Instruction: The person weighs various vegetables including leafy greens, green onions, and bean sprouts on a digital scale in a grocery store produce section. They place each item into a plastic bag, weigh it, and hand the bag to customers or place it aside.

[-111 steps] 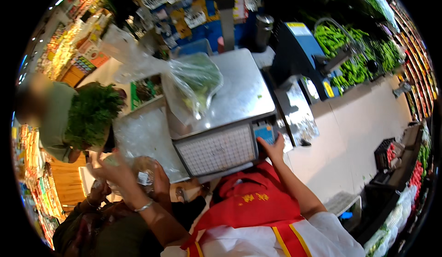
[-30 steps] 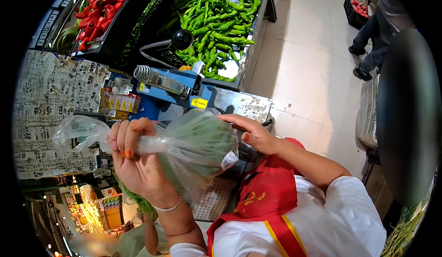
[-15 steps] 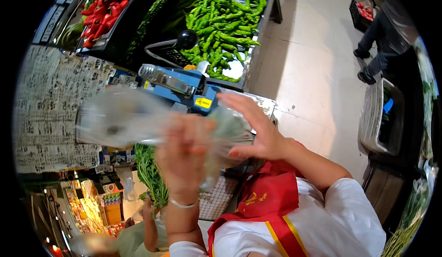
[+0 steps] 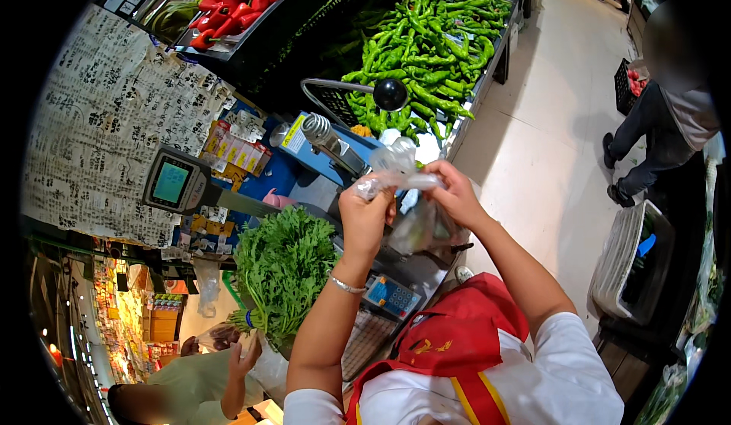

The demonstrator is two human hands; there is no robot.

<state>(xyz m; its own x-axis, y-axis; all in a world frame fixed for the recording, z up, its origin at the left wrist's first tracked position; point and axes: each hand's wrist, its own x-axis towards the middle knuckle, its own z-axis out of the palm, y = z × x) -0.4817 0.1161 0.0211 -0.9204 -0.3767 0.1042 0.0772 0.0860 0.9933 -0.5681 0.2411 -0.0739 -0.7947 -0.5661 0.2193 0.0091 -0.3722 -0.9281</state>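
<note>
Both my hands hold a clear plastic bag (image 4: 426,231) at its gathered neck, in front of a blue bag-sealing machine (image 4: 308,151) with a metal spring. My left hand (image 4: 368,212) is closed on the left of the neck, and my right hand (image 4: 457,196) pinches the right. The bag's full part hangs below and between my wrists; something greenish shows through, but I cannot tell its kind. Left of my left forearm lies a bunch of leafy greens (image 4: 285,261), its stems tied with a blue band.
A scale's display (image 4: 169,181) stands at left, its keypad (image 4: 392,297) beside my left forearm. Green peppers (image 4: 426,52) and red peppers (image 4: 240,2) fill bins ahead. A person's hand (image 4: 242,356) is below the greens. Another person (image 4: 647,128) stands in the aisle at right.
My hands have moved from a blurred twist to the bag's neck, and the bag no longer stretches out to the left. The view has shifted, uncovering the scale display and greens.
</note>
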